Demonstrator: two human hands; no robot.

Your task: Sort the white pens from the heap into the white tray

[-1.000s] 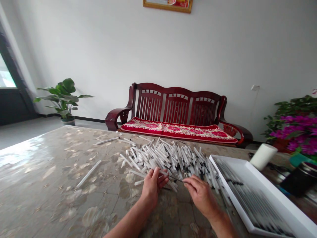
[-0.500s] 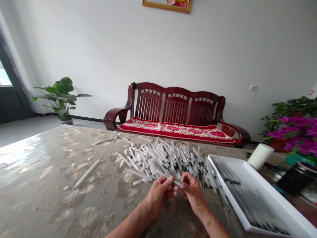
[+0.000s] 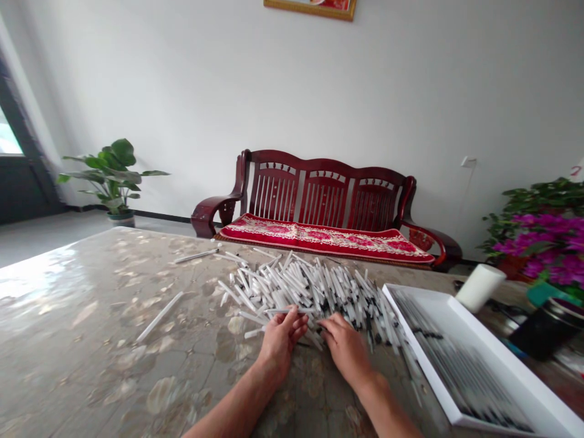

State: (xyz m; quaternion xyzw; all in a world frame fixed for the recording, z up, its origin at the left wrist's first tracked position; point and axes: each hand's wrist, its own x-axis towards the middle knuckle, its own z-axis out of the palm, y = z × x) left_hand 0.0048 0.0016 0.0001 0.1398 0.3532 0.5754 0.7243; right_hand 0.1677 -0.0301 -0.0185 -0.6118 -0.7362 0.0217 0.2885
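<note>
My left hand [image 3: 281, 337] is closed, pinching a slim whitish pen-like tube [image 3: 274, 311] between thumb and fingers, level at the near edge of a heap. The heap [image 3: 292, 286] is made of many white translucent tubes, some with black ends. My right hand [image 3: 345, 348] is just to the right of it, palm down, its thumb and fingertips pinched together close to the tube's right end. What those fingertips hold, if anything, is too small to make out.
A white open box [image 3: 442, 377] at the right holds rows of slim grey tubes with dark ends. Beyond it stand a white roll [image 3: 480, 288] and a dark cup [image 3: 547, 328]. One loose tube [image 3: 159, 317] lies left on the patterned table [image 3: 114, 365]. A wooden bench [image 3: 323, 194] stands behind.
My left hand has moved left and slightly up with the tube, which is now nearly level. The right hand has come away from the tube's end and turned palm down.
</note>
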